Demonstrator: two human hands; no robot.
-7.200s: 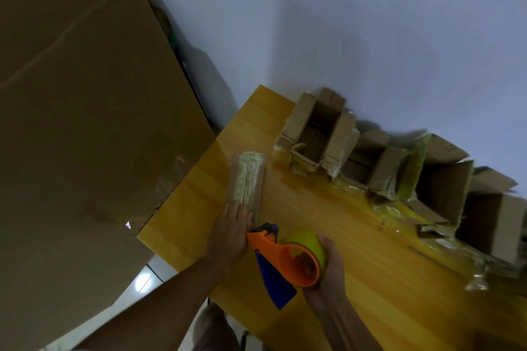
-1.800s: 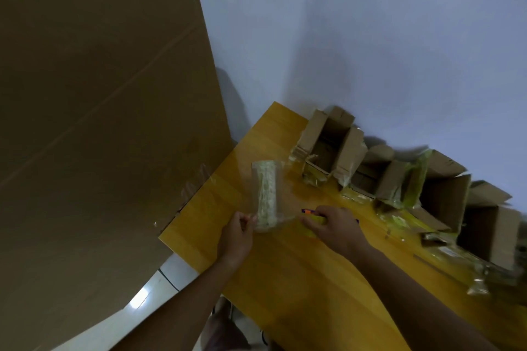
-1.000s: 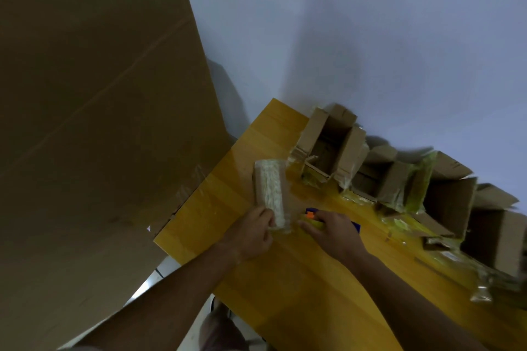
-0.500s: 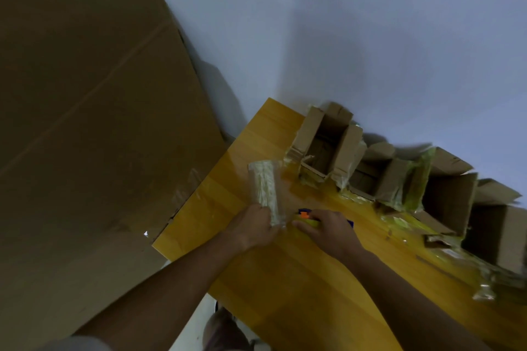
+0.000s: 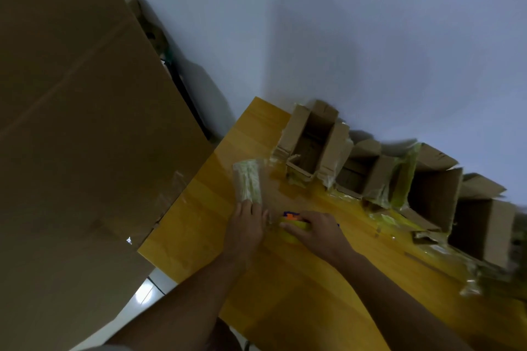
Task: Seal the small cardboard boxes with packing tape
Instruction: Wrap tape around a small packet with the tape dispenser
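The left hand [image 5: 247,225] presses flat fingers on the near end of a small taped box [image 5: 248,183] at the surface's [image 5: 199,208] left. The right hand [image 5: 315,229] grips the tape dispenser [image 5: 293,224]. The box looks light, likely slippery; hold its sides.

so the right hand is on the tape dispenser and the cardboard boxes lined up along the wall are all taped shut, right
Not quite. The head view shows the cardboard boxes along the wall standing open, flaps up, not taped shut. The rest holds: the right hand is on the tape dispenser.
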